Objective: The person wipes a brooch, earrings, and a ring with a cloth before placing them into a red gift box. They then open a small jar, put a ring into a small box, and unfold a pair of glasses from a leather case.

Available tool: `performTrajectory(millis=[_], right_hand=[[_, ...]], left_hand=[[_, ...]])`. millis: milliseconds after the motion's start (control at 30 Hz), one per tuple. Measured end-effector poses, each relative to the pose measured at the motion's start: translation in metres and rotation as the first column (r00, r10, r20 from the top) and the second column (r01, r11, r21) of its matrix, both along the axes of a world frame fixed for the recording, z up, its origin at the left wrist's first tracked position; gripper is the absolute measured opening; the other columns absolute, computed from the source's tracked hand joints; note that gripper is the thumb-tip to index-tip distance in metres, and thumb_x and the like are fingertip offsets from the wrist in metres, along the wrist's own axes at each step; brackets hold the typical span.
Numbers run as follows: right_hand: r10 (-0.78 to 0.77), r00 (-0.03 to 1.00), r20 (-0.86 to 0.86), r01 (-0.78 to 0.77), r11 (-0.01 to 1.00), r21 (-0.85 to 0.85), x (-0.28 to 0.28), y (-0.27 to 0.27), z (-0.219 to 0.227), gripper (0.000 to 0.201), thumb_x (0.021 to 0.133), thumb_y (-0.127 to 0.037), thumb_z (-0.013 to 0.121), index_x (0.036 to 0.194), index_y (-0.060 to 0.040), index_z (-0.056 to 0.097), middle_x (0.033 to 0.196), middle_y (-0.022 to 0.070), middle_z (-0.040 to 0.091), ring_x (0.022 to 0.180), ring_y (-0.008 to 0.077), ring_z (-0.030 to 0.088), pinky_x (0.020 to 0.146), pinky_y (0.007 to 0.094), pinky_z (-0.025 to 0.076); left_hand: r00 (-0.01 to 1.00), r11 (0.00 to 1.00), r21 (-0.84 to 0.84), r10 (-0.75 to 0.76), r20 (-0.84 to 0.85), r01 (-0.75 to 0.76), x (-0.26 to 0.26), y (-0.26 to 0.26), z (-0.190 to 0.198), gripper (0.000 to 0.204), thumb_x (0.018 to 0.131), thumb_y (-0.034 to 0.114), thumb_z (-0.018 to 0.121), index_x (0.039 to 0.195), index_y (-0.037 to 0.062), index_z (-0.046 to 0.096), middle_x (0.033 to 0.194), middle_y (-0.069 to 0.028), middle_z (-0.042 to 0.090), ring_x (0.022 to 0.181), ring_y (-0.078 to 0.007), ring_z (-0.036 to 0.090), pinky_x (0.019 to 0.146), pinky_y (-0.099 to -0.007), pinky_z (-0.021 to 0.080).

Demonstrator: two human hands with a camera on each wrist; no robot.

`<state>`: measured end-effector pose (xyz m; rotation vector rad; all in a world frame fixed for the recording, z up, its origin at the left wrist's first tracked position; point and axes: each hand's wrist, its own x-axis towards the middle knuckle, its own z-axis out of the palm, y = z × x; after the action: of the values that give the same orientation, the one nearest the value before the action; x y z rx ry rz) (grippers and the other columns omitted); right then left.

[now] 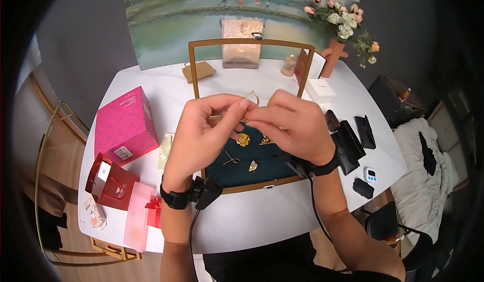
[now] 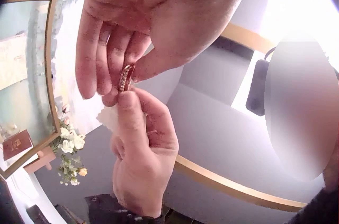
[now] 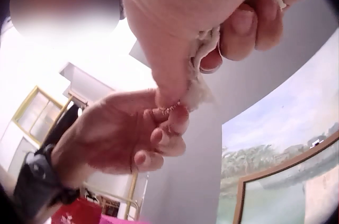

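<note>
Above the open jewelry case [image 1: 242, 187], my left hand [image 1: 207, 130] pinches a slim ring [image 1: 256, 99] between thumb and fingers. Small clear stones line the ring [image 2: 125, 78] in the left wrist view. From the other side, my right hand [image 1: 297, 123] has its thumb and fingertips at the ring's band. A crumpled white tissue [image 3: 203, 49] is gripped in the right hand, its ragged end beside the ring. Below, on the dark teal lining [image 1: 217, 172], lie a gold flower-shaped piece [image 1: 243, 139], a pale gold brooch [image 1: 253, 166] and a thin gold piece [image 1: 231, 159].
The case's framed lid [image 1: 193, 70] stands upright behind my hands. At left are a pink box [image 1: 123, 125], a red gift bag [image 1: 113, 183] and a light pink box [image 1: 136, 221]. Black cases [image 1: 345, 146] and a small timer [image 1: 370, 175] lie at right.
</note>
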<state>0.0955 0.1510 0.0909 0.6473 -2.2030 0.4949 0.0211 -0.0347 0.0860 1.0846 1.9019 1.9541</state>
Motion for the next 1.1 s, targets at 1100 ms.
performTrajectory(millis=[1100], right_hand=[[0.409, 0.89, 0.201, -0.101, 0.607, -0.788, -0.016, 0.016, -0.007, 0.017, 0.091, -0.002, 0.066, 0.107, 0.0028, 0.07, 0.099, 0.0076, 0.072, 0.085, 0.0096, 0.067, 0.074, 0.0224, 0.054]], left_hand=[[0.95, 0.96, 0.155, 0.26, -0.175, -0.235, 0.003, 0.029, -0.009, 0.01, 0.092, 0.007, 0.066, 0.095, -0.0025, 0.068, 0.088, -0.0031, 0.064, 0.077, -0.008, 0.059, 0.061, -0.0198, 0.047]])
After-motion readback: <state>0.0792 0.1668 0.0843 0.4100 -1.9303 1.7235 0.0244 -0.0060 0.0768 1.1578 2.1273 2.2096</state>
